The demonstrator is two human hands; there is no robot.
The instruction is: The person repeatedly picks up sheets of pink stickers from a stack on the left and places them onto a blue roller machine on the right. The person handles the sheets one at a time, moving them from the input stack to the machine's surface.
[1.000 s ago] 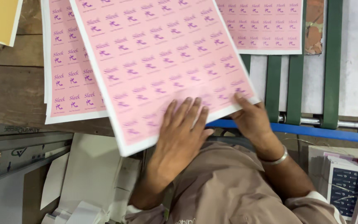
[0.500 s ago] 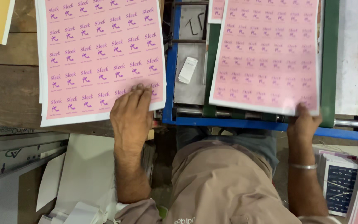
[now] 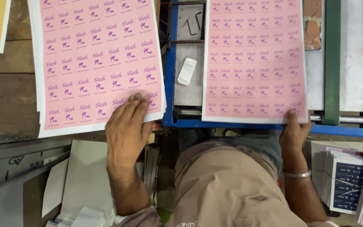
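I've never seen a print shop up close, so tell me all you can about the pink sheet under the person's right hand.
The pink sheet looks like thin paper with a white margin, printed with an even grid of small purple emblems, each with a line of text. It lies flat and fairly square on the blue-framed machine bed, its top running out of view. The right hand pinches its near right corner, thumb on top. A small white tag lies apart on the grey plate to its left.

left hand [image 3: 127, 126]: flat, palm down, fingers together pointing away | right hand [image 3: 293, 130]: fingers curled, pinching at fingertips, wrist wearing silver metal bangle [image 3: 298, 173] | both forearms extended forward, well apart
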